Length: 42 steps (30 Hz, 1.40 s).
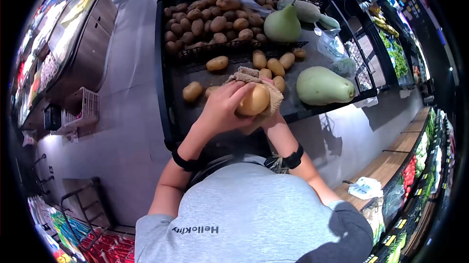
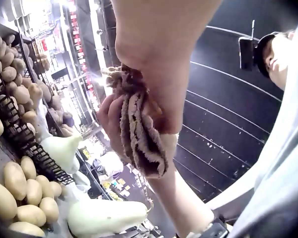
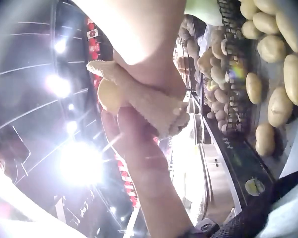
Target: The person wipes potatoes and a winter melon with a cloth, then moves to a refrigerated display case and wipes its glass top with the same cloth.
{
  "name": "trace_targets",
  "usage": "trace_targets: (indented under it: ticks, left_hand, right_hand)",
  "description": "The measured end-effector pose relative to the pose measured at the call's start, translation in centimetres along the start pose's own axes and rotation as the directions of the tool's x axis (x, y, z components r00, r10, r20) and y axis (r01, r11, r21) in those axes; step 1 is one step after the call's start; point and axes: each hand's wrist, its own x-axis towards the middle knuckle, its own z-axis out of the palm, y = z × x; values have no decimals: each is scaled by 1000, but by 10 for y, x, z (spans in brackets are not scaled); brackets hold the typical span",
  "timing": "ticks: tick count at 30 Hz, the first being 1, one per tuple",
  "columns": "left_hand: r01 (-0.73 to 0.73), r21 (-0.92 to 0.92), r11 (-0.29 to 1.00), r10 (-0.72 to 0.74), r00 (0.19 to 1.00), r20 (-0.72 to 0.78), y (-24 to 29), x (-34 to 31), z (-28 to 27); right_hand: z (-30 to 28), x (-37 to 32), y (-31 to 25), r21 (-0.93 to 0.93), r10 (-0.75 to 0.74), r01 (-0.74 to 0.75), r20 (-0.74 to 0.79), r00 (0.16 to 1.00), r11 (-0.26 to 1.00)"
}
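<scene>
A smooth yellow potato (image 1: 255,101) is held up between both hands, over the near edge of the display bin. My left hand (image 1: 222,108) grips it from the left, fingers curled over its top. Against its far and right sides lies a rough brown cloth (image 1: 276,98), which my right hand (image 3: 154,74) holds from behind. In the head view the cloth and potato hide most of the right hand. The left wrist view shows right-hand fingers (image 2: 109,119) wrapped round the bunched cloth. Loose yellow potatoes (image 1: 276,66) lie just beyond the hands.
Behind a low black mesh divider (image 1: 234,48) is a heap of brown potatoes (image 1: 205,21). A large pale green gourd (image 1: 322,86) lies at the bin's right, and another gourd (image 1: 282,24) sits farther back. Single potatoes (image 1: 192,91) rest on the left. Plastic bags (image 1: 332,45) lie at the right.
</scene>
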Motion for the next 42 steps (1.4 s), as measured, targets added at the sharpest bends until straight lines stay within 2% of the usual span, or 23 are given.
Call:
trace_targets:
  ticks: [2, 3, 4, 5, 6, 8, 10, 11, 12, 14, 16, 18, 20, 22, 24, 26, 30, 32, 34, 36, 38, 40, 42]
  left_hand:
    - [-14, -29, 999, 14, 1000, -24, 0, -8, 4]
    - [-50, -51, 997, 48, 998, -47, 3, -12, 7]
    - [-89, -73, 993, 84, 994, -69, 5, -15, 9]
    - [-116, -54, 992, 114, 992, -46, 4, -19, 11]
    - [-117, -51, 992, 115, 992, -53, 4, -20, 9]
    - [-140, -35, 990, 138, 989, -43, 5, -17, 4]
    - [-119, -35, 992, 117, 992, -52, 2, -19, 6]
    - [3, -34, 999, -6, 996, -87, 1, -19, 7]
    - [127, -37, 991, -130, 984, -121, 1, -19, 7]
    - [131, 31, 991, -123, 976, -179, 0, -18, 5]
    - [249, 77, 965, -228, 951, -210, 1, -18, 4]
    - [235, 38, 971, -220, 948, -229, 4, -16, 3]
    - [122, -66, 990, -134, 966, -221, 5, -14, 0]
    - [127, -16, 992, -128, 979, -158, 9, -11, -6]
    - [124, 33, 992, -121, 989, -85, 11, -8, -12]
    - [124, 66, 990, -122, 992, -37, 10, -4, -14]
    - [97, 44, 994, -95, 994, -62, 6, -5, -13]
    - [70, -95, 993, -82, 989, -127, 8, -5, -14]
    - [114, -207, 972, -138, 984, -108, 8, -5, -17]
    - [139, -307, 942, -173, 981, -86, 5, -1, -21]
    - [129, -502, 855, -209, 972, -107, 2, -1, -21]
    - [175, -597, 783, -267, 961, -68, 4, -2, -20]
    - [204, -802, 562, -383, 923, -34, 9, 0, -19]
  right_hand:
    - [2, -6, 4, -212, -76, 120, 202, 976, 970]
    - [-20, 0, 4, -670, -194, 472, 448, 873, 574]
    - [-42, -1, 12, -674, -179, 468, 454, 873, 572]
    - [-64, -8, 24, -290, -92, 203, 355, 930, 935]
    - [-65, -12, 30, 208, 45, -113, 308, 950, 971]
    - [-68, -6, 26, 192, 53, -125, 344, 937, 973]
    - [-38, -4, 19, -221, -16, 116, 409, 913, 968]
    - [-3, -15, 15, -517, -40, 166, 247, 968, 840]
    - [5, -14, 17, -330, -80, 93, 52, 995, 939]
    - [29, -18, 17, -124, -94, 78, -128, 987, 989]
    - [29, -14, 21, -143, -121, 100, -147, 982, 985]
    - [32, -12, 27, -453, -377, 274, -152, 914, 848]
    - [33, -15, 23, -416, -386, 291, -164, 908, 861]
    - [45, -18, 15, -497, -399, 237, -250, 882, 835]
    - [42, -16, 10, -486, -397, 246, -235, 887, 838]
    - [37, -13, 6, -698, -506, 305, -94, 858, 648]
    - [50, -10, 1, -674, -557, 332, -143, 818, 660]
    - [55, -8, 1, -689, -572, 354, -107, 814, 632]
    - [66, -2, 1, -752, -605, 203, -307, 735, 627]
    - [77, -6, 5, -752, -586, 229, -246, 772, 618]
    - [82, -5, 11, -804, -699, 363, -88, 710, 471]
    - [92, -13, 14, -853, -709, 297, -113, 696, 428]
    - [93, -17, 21, -843, -763, 417, 13, 646, 339]
